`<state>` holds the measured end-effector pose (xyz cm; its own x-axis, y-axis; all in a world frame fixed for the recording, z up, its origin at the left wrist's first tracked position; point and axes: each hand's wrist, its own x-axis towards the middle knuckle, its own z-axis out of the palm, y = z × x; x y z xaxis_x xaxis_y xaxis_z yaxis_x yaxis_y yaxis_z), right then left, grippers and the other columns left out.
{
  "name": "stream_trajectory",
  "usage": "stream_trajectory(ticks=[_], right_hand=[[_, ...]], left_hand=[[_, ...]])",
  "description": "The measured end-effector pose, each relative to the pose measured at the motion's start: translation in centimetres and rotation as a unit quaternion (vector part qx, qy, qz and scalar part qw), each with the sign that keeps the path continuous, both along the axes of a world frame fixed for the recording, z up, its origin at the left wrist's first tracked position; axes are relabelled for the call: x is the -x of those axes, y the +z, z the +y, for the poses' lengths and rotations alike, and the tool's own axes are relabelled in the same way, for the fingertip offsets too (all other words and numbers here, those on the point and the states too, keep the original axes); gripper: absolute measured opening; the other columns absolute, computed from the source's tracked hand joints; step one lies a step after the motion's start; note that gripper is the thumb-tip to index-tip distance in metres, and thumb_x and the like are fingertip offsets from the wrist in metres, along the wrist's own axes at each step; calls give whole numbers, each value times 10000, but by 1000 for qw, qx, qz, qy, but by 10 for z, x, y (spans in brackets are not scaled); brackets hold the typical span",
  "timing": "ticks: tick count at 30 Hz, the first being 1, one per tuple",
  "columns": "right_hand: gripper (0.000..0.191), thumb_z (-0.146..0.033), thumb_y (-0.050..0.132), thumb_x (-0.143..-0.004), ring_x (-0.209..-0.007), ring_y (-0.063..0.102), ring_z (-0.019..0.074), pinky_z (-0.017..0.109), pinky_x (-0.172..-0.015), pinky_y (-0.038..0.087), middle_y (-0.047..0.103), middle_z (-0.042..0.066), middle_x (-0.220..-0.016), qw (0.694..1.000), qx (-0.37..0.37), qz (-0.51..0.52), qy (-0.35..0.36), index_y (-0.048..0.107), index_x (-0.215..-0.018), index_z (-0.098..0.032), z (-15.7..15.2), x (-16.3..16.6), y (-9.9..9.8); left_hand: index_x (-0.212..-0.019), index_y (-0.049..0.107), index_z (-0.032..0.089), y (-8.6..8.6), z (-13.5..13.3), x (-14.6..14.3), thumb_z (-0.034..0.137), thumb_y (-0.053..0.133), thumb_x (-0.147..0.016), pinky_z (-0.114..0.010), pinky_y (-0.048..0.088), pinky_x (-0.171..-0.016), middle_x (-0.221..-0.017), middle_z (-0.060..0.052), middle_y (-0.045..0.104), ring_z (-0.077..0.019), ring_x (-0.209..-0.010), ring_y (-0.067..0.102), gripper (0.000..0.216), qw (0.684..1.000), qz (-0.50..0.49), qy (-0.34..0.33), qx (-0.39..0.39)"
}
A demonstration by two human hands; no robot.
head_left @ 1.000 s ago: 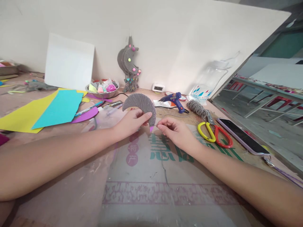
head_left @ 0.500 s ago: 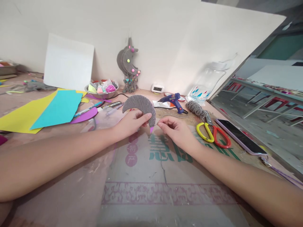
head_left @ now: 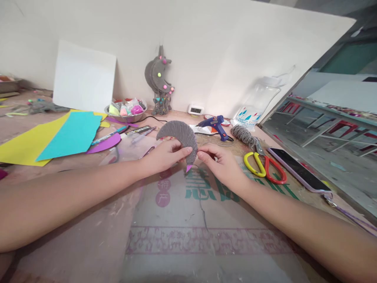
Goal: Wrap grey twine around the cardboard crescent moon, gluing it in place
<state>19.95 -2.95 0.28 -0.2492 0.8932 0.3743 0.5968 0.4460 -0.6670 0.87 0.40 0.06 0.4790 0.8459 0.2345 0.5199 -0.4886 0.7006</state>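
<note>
Left hand: the left hand (head_left: 167,156) grips the crescent (head_left: 179,135); its fingertips press on the lower right part, and the thumb is hidden behind.
Right hand: the right hand (head_left: 220,162) is curled, thumb and forefinger pinched together right at the crescent's right edge. Whatever sits between them is too small to tell.
Crescent: grey and ribbed like wound yarn, held upright just above the table between the two hands, arched upward. One horn points left and the other points down. A small pink tip (head_left: 188,168) shows at the lower horn.
Table: covered in front by a printed mat (head_left: 176,236) with green and purple lettering; both forearms lie over it.
Right of the hands: yellow scissors (head_left: 253,164) and red scissors (head_left: 275,171) lie side by side, overlapping, with a phone (head_left: 298,169) just beyond them.
Behind the hands: a blue glue gun (head_left: 217,125) stands near a bundle of grey yarn (head_left: 242,134). A clear jar (head_left: 257,103) and a small clock (head_left: 196,109) sit by the wall.
Wall: grey moons (head_left: 159,76) with coloured dots stand against it, and a white board (head_left: 84,76) leans to the left of them.
Left side: a teal sheet (head_left: 72,135) lies on a yellow sheet (head_left: 20,147), with a purple cutout (head_left: 106,143) and a pen (head_left: 110,135) beside them. A bowl (head_left: 126,117) of bright bits is behind.
</note>
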Motion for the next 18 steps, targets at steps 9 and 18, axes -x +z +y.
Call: stream_trajectory(ticks=[9, 18], right_hand=[[215, -328, 525, -837, -614, 435, 115, 249, -587, 361, 494, -11, -651, 999, 36, 13, 16, 552, -689, -174, 0, 0, 1], [218, -330, 516, -831, -609, 437, 114, 241, -578, 357, 501, -6, -654, 1000, 22, 0, 10, 540, -678, -177, -1, 2, 0]], left_hand=[[-621, 524, 171, -3, 2, 0, 552, 432, -839, -265, 375, -591, -648, -3, 571, -133, -623, 518, 448, 1000, -11, -23, 10], [-629, 532, 171, -1, 0, 0, 531, 403, -860, -272, 406, -576, -673, -12, 555, -132, -598, 522, 447, 999, -34, -13, 38]])
